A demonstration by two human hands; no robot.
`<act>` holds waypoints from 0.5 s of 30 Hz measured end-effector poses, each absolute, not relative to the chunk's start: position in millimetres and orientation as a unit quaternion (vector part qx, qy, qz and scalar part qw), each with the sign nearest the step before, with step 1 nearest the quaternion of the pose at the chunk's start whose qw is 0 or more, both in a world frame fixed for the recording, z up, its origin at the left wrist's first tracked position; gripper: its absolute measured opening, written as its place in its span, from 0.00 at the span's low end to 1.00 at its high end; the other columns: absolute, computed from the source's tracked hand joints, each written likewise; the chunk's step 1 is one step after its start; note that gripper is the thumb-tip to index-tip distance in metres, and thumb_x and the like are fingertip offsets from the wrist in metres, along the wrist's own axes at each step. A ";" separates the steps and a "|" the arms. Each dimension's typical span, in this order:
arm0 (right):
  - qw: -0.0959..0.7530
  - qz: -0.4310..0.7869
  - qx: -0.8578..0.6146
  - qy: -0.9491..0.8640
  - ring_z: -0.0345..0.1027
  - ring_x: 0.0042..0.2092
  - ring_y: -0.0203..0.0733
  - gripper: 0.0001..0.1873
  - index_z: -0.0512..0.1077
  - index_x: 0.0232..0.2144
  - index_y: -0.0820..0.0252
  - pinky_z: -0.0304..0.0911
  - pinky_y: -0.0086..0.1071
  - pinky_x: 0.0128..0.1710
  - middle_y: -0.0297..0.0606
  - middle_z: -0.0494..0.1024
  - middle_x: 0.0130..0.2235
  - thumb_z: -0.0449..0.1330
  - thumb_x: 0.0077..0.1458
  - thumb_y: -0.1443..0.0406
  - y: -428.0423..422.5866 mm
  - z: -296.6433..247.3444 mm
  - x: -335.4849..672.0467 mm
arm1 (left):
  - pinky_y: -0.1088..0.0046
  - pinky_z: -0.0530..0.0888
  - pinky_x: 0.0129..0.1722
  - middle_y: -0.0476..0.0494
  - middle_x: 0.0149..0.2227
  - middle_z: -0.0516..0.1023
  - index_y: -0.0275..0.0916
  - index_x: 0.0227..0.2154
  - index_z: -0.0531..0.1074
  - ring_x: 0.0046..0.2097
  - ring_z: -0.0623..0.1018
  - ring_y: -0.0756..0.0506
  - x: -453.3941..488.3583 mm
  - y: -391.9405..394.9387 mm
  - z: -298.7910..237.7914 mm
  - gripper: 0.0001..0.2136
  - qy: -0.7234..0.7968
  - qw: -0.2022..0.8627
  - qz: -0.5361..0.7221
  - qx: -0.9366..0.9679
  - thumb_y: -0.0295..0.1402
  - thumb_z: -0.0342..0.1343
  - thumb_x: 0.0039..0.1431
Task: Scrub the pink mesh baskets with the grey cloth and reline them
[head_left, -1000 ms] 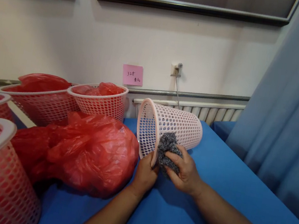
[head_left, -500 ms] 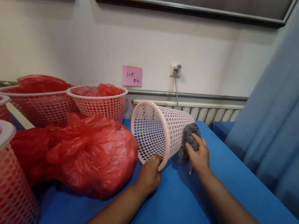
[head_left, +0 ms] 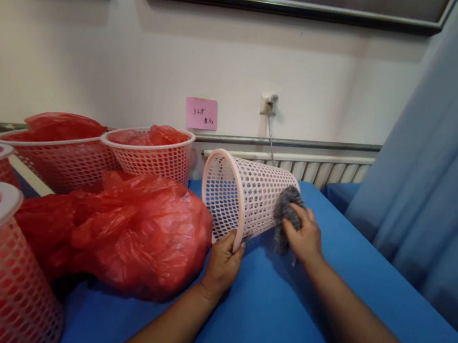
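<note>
A pale pink perforated plastic wastebasket [head_left: 260, 190] lies on its side on the blue table surface [head_left: 274, 327], its open mouth facing left toward me. My left hand [head_left: 224, 262] is closed on the lower part of its rim, thumb on the inner side. Bunched in my right hand [head_left: 304, 234] is a grey fuzzy cloth [head_left: 288, 206], pressed against the basket's outer side near its base. To the left of my left hand rests a crumpled red plastic bag [head_left: 142, 233], close to the rim.
Several more perforated baskets, such as the near one [head_left: 23, 278] and the far one [head_left: 149, 154], hold red bags on the left. A blue curtain [head_left: 437, 185] hangs at right. Behind stand a radiator [head_left: 340, 174] and a wall socket [head_left: 268, 105] with a cord.
The basket has turned slightly, its mouth now seen narrower. My left hand has shifted a little left and up with the rim, and the cloth has slid slightly left along the side.
</note>
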State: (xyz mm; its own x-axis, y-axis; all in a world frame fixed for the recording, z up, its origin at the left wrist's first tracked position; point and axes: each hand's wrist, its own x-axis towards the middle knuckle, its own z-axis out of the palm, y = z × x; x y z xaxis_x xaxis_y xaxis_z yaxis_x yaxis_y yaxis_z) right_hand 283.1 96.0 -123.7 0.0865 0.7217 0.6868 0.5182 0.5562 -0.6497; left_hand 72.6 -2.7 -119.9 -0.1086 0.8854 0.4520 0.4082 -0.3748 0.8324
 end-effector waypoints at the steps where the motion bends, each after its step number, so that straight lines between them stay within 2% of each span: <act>1: 0.573 0.110 -0.512 -0.630 0.73 0.50 0.54 0.23 0.76 0.51 0.58 0.69 0.53 0.55 0.46 0.76 0.48 0.60 0.54 0.58 105.9 -125.2 289.0 | 0.67 0.75 0.46 0.44 0.36 0.79 0.37 0.38 0.78 0.41 0.78 0.43 72.2 -1.0 -123.3 0.10 0.517 0.219 0.527 0.638 0.27 0.52 0.60; 4: 0.580 0.123 -0.546 -0.592 0.73 0.50 0.55 0.24 0.76 0.51 0.60 0.67 0.55 0.56 0.47 0.77 0.47 0.60 0.54 0.56 110.6 -121.6 293.5 | 0.64 0.74 0.48 0.44 0.36 0.79 0.38 0.37 0.78 0.42 0.78 0.42 72.6 2.1 -130.3 0.13 0.522 0.203 0.483 0.673 0.21 0.50 0.55; 8: 0.589 0.049 -0.349 -0.727 0.72 0.53 0.51 0.22 0.73 0.55 0.54 0.71 0.48 0.54 0.47 0.72 0.54 0.61 0.59 0.61 61.9 -106.0 269.0 | 0.65 0.74 0.47 0.43 0.37 0.80 0.38 0.39 0.78 0.42 0.78 0.41 75.3 0.6 -128.6 0.18 0.534 0.181 0.450 0.692 0.17 0.49 0.50; 11: 0.570 0.038 -0.232 -0.787 0.71 0.54 0.50 0.24 0.70 0.57 0.52 0.73 0.44 0.52 0.47 0.69 0.56 0.62 0.58 0.66 27.0 -98.8 250.6 | 0.66 0.74 0.45 0.42 0.39 0.81 0.38 0.42 0.77 0.42 0.79 0.41 77.1 -4.1 -120.7 0.14 0.525 0.210 0.474 0.675 0.22 0.53 0.55; 13: 0.561 0.044 -0.209 -0.800 0.72 0.53 0.49 0.24 0.70 0.57 0.52 0.73 0.43 0.51 0.47 0.69 0.56 0.61 0.58 0.67 21.8 -99.8 246.4 | 0.68 0.74 0.45 0.42 0.40 0.81 0.38 0.45 0.76 0.42 0.79 0.42 77.9 -7.4 -115.8 0.12 0.510 0.220 0.506 0.660 0.27 0.54 0.59; 15: 0.557 0.048 -0.227 -0.797 0.72 0.54 0.50 0.23 0.71 0.56 0.52 0.72 0.44 0.52 0.46 0.70 0.55 0.61 0.58 0.67 32.8 -105.4 249.4 | 0.69 0.74 0.44 0.43 0.38 0.80 0.38 0.43 0.77 0.41 0.78 0.43 77.7 -8.8 -113.8 0.10 0.504 0.212 0.528 0.649 0.31 0.53 0.62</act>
